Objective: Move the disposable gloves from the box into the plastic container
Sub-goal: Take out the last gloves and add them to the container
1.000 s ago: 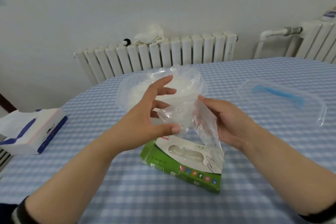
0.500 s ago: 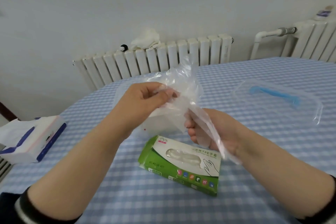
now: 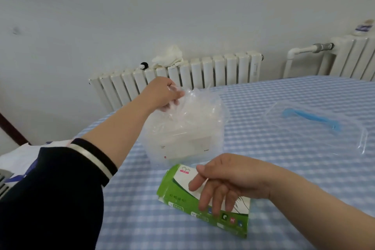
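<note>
The left hand [image 3: 162,94] reached over the container [image 3: 182,142], its fingers [image 3: 176,95] curled and pinching a clear glove [image 3: 194,105] at the container's open top. The glove's crumpled film stood up above the rim, just right of the fingertips; where it ended among the other gloves [image 3: 182,126] piled inside could not be told. The right hand [image 3: 229,178] hovered over the box [image 3: 203,199], fingers [image 3: 205,197] loose and spread, pointing down at the box's face and holding nothing; whether they touched it could not be told.

The box lay flat on the worktop [image 3: 284,158], touching or just in front of the container. It was green and white, with a hand outline drawn at one corner and a pink tag beside it. A row of small letters ran along its green side, too blurred to read. The container bore faint small print and a red dot, also unreadable.

The hand hid the box's opening. A clear lid [image 3: 316,128] with a blue strip lay well to the right, its edges hard to trace against the checked cloth. A dark sleeve [image 3: 60,189] covered much of a white and blue pack [image 3: 20,160] at the left edge.
</note>
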Motion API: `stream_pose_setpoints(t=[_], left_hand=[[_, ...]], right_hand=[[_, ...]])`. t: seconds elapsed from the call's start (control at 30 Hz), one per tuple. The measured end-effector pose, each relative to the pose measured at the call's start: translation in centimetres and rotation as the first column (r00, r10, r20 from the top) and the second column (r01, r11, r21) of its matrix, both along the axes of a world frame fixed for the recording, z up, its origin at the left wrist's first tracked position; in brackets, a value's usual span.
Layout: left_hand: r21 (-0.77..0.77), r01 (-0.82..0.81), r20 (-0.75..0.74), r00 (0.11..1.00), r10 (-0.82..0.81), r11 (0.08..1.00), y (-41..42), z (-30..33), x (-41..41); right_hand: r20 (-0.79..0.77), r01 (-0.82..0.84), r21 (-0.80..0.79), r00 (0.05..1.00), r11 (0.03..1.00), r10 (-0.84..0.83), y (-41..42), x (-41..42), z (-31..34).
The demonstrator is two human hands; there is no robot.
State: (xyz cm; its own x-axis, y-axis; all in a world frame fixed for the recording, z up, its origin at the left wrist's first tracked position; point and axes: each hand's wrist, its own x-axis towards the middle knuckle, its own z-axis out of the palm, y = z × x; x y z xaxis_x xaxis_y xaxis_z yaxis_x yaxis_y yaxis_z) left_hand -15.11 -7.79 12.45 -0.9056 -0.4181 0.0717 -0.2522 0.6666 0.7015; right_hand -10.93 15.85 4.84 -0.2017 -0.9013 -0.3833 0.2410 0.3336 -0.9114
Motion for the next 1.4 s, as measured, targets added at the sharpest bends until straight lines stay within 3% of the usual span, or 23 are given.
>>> stream_pose_setpoints(t=[0.17,0.27,0.33,0.43,0.53,0.6,0.67,0.73,0.77,0.87,1.0,1.07,1.1,1.17,1.2,1.27,1.33,1.4], left_hand=[[-0.324,0.114,0.163,0.985,-0.063,0.939,-1.5,-1.4,-0.8],[-0.6,0.107,0.165,0.986,-0.009,0.793,-2.6,-2.2,-0.5],[-0.692,0.086,0.126,0.992,0.004,0.717,-3.2,-2.5,-0.2],[-0.713,0.132,0.12,0.991,-0.066,0.689,-3.4,-2.4,0.5],[-0.565,0.246,0.155,0.969,-0.191,0.787,-2.4,-1.4,2.0],[-0.359,0.402,0.258,0.91,-0.324,0.842,-1.9,-0.7,3.1],[-0.241,0.52,0.408,0.821,-0.4,0.82,-1.7,-0.4,3.9],[-0.248,0.552,0.497,0.778,-0.384,0.796,-1.7,-1.1,3.9],[-0.285,0.546,0.52,0.779,-0.351,0.788,-1.6,-1.7,3.7],[-0.384,0.503,0.52,0.811,-0.268,0.774,-1.3,-3.3,3.2],[-0.459,0.367,0.354,0.911,-0.212,0.809,-0.6,-3.1,3.8],[-0.536,0.23,0.139,0.973,-0.184,0.812,0.2,-3.0,4.8],[-0.563,0.139,-0.038,0.98,-0.194,0.815,0.7,-3.1,5.7],[-0.561,0.043,-0.378,0.875,-0.302,0.827,1.9,-3.7,7.5],[-0.55,0.062,-0.449,0.819,-0.357,0.833,2.5,-4.1,8.5],[-0.515,0.243,-0.338,0.824,-0.455,0.822,3.7,-5.2,10.3],[-0.372,0.435,0.004,0.884,-0.467,0.82,4.7,-6.5,11.6],[-0.23,0.515,0.297,0.845,-0.445,0.825,4.6,-8.3,12.4]], right_hand=[[-0.167,0.002,0.032,0.986,0.999,0.004,0.2,-0.3,-0.1],[-0.231,-0.019,0.05,0.973,0.999,0.03,0.1,-0.2,-0.4],[-0.253,-0.04,0.076,0.966,0.996,0.058,0.0,-0.1,-0.4],[-0.299,-0.063,0.135,0.949,0.989,0.102,-0.1,-0.1,-0.7],[-0.428,-0.048,0.161,0.896,0.986,0.113,-0.2,0.1,-0.9],[-0.596,-0.007,0.146,0.798,0.989,0.094,-0.2,0.2,-0.9],[-0.81,0.041,0.15,0.579,0.988,0.099,-0.2,-0.1,-1.0],[-0.919,0.018,0.179,0.359,0.984,0.161,-0.1,-0.3,-1.4],[-0.926,-0.013,0.2,0.325,0.98,0.193,-0.2,-0.5,-1.7],[-0.894,-0.076,0.264,0.356,0.961,0.274,-0.3,-0.6,-2.5],[-0.886,-0.095,0.282,0.357,0.955,0.297,-0.5,-0.7,-3.1],[-0.899,-0.088,0.318,0.289,0.944,0.329,-0.7,-0.8,-3.4],[-0.902,-0.082,0.33,0.264,0.94,0.34,-0.8,-0.8,-3.6],[-0.916,-0.067,0.316,0.237,0.946,0.323,-1.1,-0.7,-4.0],[-0.929,-0.062,0.29,0.221,0.955,0.297,-1.2,-0.6,-4.2],[-0.958,-0.056,0.23,0.161,0.972,0.236,-1.4,-0.4,-4.5],[-0.977,-0.065,0.184,0.099,0.981,0.19,-1.5,-0.3,-4.7],[-0.98,-0.081,0.167,0.092,0.983,0.174,-1.5,-0.4,-4.5]])
